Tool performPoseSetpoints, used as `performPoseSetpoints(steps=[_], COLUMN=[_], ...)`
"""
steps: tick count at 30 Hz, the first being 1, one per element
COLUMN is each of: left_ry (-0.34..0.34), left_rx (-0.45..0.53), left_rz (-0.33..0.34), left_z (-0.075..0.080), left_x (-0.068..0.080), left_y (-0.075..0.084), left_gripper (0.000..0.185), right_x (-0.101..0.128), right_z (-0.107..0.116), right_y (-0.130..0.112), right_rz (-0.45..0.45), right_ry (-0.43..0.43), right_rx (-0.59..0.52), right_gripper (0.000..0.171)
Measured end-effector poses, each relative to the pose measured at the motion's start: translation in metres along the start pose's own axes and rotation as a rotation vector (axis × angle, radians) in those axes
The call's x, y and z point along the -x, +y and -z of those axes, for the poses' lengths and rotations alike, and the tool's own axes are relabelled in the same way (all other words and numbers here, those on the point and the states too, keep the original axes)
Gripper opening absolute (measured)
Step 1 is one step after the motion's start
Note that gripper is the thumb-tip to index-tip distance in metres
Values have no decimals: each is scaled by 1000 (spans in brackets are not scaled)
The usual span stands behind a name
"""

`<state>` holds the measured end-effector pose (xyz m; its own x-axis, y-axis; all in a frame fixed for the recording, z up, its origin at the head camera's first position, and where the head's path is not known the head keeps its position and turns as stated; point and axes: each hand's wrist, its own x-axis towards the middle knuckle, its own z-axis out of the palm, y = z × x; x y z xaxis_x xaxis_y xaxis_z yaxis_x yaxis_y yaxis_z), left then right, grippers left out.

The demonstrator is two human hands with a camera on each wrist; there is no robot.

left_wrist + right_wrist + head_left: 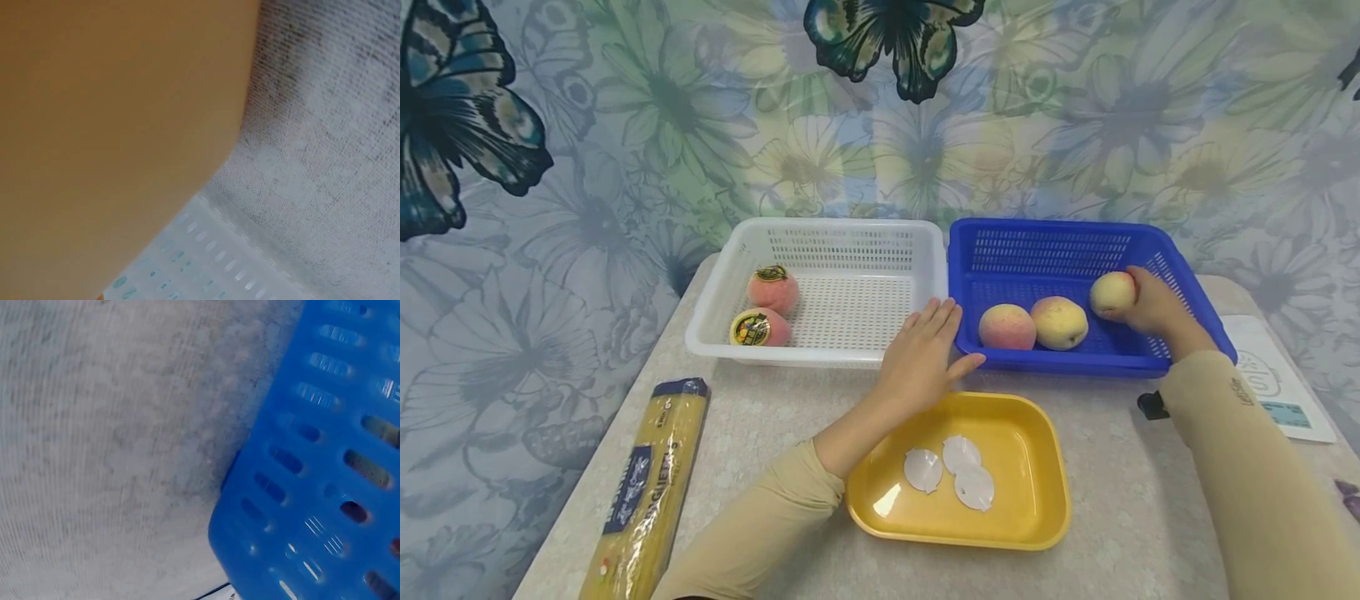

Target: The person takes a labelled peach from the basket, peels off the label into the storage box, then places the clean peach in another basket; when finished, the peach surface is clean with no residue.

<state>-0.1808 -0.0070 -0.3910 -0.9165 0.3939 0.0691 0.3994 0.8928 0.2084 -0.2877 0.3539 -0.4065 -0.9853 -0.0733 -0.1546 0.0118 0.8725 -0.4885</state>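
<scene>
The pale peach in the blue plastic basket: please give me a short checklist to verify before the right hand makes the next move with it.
1. Grip: the right hand curls round the pale peach inside the blue plastic basket: ok.
2. Peach clear of the two other peaches in the basket: ok, a gap shows.
3. Sticker on the held peach: cannot tell, only one side shows.
4. Left hand steadying: ok, it lies flat where the white plastic basket and the blue one meet.
5. Yellow plastic tray has free room beside the three white stickers: ok.
6. Wrist views: cannot tell, they show only surfaces close up.
</scene>
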Motion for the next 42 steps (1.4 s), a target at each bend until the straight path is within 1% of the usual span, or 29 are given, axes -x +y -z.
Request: performPoseSetpoints(steps=[5, 9, 12, 17, 22, 24, 26, 29, 31, 34, 36, 39, 42], left_ry=[-14, -23, -25, -21, 0, 21, 52, 95, 120, 140, 150, 158, 178], left_rx=[17, 38, 70, 149, 219, 254, 291, 315, 324, 335, 347, 364, 383], left_rz=[6, 6, 3, -19, -35, -29, -11, 37, 76, 133, 157, 178, 182], left_z=[3, 4, 6, 9, 21, 29, 37, 48, 52, 55, 54, 53, 53], left_x=[0, 0, 1, 5, 14, 20, 26, 38, 47, 59, 66, 75, 80], left_y=[1, 0, -1, -2, -7, -12, -21, -38, -51, -69, -78, -88, -96], left_gripper=[79, 78, 76, 71, 73, 75, 78, 83, 86, 87, 88, 88, 88], right_x=[4, 9, 14, 28, 48, 57, 65, 73, 77, 81, 84, 87, 88], right_z=[5, 9, 11, 12, 8, 6, 3, -2, -6, -13, -17, -24, -32], right_y=[-3, -6, -11, -26, -49, -59, -68, -80, -87, -98, -105, -114, -124], right_rz=[15, 26, 42, 79, 114, 133, 157, 208, 235, 261, 273, 302, 339], right_ry=[19, 28, 55, 143, 245, 278, 296, 309, 309, 296, 280, 252, 224], right_rx=[21, 25, 10, -41, -120, -160, -189, -223, -232, -255, -269, -299, -325], right_gripper=[90, 85, 82, 77, 72, 69, 67, 62, 59, 57, 56, 55, 54])
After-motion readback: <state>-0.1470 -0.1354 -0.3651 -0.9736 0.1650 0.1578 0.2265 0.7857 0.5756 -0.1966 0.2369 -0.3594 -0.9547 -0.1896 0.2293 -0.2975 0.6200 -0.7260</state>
